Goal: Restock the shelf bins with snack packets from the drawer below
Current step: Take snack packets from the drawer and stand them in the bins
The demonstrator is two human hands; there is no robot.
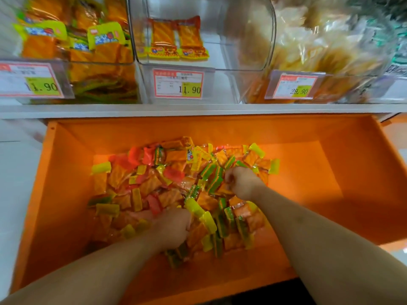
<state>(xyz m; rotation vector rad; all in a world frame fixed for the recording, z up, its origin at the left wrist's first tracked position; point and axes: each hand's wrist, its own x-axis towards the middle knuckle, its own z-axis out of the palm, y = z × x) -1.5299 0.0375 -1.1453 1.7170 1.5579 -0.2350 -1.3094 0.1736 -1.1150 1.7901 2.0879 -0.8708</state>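
Gathering step: left hand [174, 227] and right hand [240, 183] each clutch packets [141, 183] in drawer [330, 172]; next, lift to near-empty middle bin [242, 40].

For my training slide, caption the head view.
Both hands, left and right, gather snack packets in the orange drawer below shelf bins.

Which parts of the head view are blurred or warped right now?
Head view: the clear plastic bin of pale packets at upper right is motion-smeared; the middle red-framed price tag reads sharply; the white shelf edge bows from wide-angle distortion; the orange drawer's floor glows under strong light.
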